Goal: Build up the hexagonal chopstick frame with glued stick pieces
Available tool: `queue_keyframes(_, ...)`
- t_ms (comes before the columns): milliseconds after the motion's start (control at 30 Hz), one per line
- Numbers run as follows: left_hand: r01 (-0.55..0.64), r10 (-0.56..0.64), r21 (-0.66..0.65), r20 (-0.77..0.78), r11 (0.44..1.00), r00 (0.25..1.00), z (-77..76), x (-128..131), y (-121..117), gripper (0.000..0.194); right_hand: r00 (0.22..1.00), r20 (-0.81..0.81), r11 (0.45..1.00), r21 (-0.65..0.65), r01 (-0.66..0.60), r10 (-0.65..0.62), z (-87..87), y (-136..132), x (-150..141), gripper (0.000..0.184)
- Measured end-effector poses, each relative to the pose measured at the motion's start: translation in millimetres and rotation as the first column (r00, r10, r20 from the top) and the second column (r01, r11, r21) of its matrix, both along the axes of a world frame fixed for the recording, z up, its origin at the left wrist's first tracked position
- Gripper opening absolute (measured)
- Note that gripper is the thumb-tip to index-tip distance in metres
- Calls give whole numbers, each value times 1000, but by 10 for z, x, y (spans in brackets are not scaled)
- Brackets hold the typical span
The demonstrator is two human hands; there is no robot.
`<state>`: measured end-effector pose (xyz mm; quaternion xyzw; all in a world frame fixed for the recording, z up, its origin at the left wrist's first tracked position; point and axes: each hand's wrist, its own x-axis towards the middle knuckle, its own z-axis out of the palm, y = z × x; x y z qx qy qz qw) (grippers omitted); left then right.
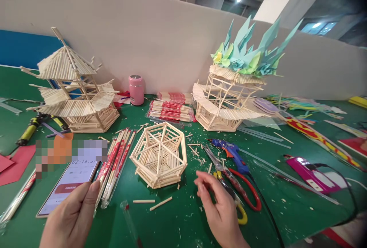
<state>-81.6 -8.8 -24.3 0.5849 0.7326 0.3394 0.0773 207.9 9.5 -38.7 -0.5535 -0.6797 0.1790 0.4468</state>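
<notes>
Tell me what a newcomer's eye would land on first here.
Probably the spiky turquoise paper decoration atop the right-hand stick pavilion at the back. The peaked stick pavilion at back left likely comes next, then the open stick frame in the middle of the green table.

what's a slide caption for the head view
Left hand by a phone, right hand by red-handled scissors, a stick frame beyond on a green table.

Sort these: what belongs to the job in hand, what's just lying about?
Likely job:
many-sided pale wooden frame
wooden sticks in red-banded plastic
blue plastic glue gun
red-handled metal scissors

Likely lying about:
pink cylindrical flask
red paper sheets
</notes>
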Motion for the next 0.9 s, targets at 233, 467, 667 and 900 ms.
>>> queue_keyframes(233,432,-407,44,-262,901,875,-228,157,76,25,965,114,971,16,-240,236,-33,-79,-270,22)
queue_keyframes(467,537,-551,-135,-304,833,777,-316,492,39,22,894,314,947,-144,-287,319,-121,-43,-341,22)
queue_keyframes(667,565,-588,-170,-329,807,739,-300,460,54,26,879,347,944,-172,-282,326,-113,-11,-320,18)
queue_keyframes(900,537,-491,-17,-430,844,758,-163,168,166,15,882,343,940,-231,-253,322,-138,4,-290,19)
